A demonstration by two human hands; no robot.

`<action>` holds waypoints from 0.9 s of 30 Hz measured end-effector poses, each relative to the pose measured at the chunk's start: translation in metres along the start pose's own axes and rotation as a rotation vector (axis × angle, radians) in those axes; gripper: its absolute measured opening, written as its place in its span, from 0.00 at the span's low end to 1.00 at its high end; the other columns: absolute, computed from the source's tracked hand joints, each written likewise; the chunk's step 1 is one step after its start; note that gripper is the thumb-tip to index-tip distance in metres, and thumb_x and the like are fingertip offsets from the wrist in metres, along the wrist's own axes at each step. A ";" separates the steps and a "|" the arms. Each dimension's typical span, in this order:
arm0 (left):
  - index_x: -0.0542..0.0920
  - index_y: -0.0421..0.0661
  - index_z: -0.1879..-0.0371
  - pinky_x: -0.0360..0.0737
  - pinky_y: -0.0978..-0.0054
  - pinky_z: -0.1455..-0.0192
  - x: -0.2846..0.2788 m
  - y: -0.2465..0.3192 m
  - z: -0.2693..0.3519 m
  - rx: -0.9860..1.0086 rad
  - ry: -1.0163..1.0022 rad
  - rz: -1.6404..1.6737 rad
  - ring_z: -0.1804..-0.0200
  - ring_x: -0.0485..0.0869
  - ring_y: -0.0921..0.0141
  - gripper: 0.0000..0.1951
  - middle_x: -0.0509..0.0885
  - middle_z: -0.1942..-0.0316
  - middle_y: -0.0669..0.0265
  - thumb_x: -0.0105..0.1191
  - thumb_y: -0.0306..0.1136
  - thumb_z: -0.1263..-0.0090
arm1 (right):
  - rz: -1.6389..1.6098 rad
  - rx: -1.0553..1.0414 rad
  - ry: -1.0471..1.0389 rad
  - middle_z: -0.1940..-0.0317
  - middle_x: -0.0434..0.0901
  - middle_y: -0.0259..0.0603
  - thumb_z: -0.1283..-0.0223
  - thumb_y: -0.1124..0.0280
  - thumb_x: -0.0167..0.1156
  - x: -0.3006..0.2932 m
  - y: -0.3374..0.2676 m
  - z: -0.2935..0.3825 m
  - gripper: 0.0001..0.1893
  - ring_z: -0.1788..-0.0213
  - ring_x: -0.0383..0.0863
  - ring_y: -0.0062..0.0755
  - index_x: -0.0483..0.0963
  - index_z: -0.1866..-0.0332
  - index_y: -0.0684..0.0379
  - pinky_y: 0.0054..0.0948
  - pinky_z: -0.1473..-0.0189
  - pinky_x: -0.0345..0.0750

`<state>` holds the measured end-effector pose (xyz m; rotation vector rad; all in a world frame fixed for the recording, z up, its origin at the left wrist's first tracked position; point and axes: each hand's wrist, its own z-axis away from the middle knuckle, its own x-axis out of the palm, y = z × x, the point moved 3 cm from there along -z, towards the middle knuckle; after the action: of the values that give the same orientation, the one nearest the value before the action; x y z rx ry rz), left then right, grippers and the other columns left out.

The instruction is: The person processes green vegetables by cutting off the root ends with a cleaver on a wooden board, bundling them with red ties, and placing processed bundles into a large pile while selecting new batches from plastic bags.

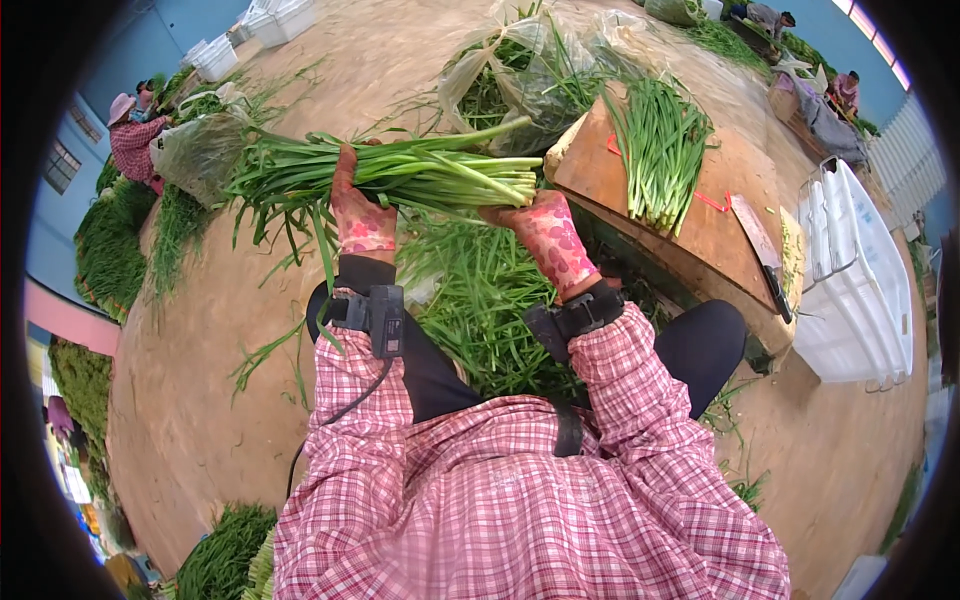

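Note:
A loose bundle of leafy green stalks, apparently garlic chives point(450, 169), is held crosswise in front of me, leaves to the left and pale stem ends to the right. My left hand point(358, 206), in a pink floral glove, grips it around the leafy middle. At the stem ends, my right hand point(541, 229), gloved alike, holds the lower side; its fingers are partly hidden. One thicker stalk point(487, 135) sticks out above the rest. Below the bundle, a heap of loose green leaves point(487, 300) lies between my legs.
To the right, a wooden board point(600, 169) bears another chive bunch point(660, 150), red ties point(712, 201) and a cleaver-like knife point(761, 251). White stacked crates point(855, 277) stand beyond it. Ahead is a plastic bag of greens point(495, 82). Another person point(135, 139) works at far left.

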<state>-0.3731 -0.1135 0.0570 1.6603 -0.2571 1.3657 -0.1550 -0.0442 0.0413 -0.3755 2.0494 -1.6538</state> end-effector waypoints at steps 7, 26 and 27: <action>0.78 0.45 0.54 0.75 0.47 0.41 -0.014 0.003 -0.004 -0.068 -0.354 0.228 0.43 0.78 0.51 0.15 0.83 0.58 0.61 0.56 0.42 0.30 | -0.603 0.260 0.140 0.73 0.81 0.32 0.43 0.76 0.59 0.016 0.006 0.024 0.08 0.75 0.74 0.21 0.81 0.59 0.63 0.21 0.68 0.72; 0.71 0.56 0.38 0.75 0.54 0.43 -0.011 0.054 0.006 0.333 -0.547 0.160 0.51 0.79 0.57 0.21 0.81 0.56 0.61 0.53 0.42 0.29 | -0.801 0.396 -0.299 0.69 0.77 0.37 0.40 0.76 0.62 0.016 -0.013 0.036 0.16 0.71 0.77 0.25 0.72 0.49 0.69 0.20 0.70 0.72; 0.71 0.56 0.38 0.75 0.54 0.42 -0.015 0.055 0.005 0.389 -0.514 0.050 0.51 0.79 0.57 0.21 0.81 0.57 0.61 0.54 0.42 0.29 | -0.685 0.381 -0.242 0.70 0.79 0.36 0.42 0.78 0.61 0.006 -0.004 0.038 0.12 0.70 0.79 0.24 0.76 0.53 0.67 0.20 0.68 0.74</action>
<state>-0.4118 -0.1533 0.0731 2.3389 -0.3441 1.0447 -0.1408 -0.0795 0.0384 -1.1670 1.4538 -2.1941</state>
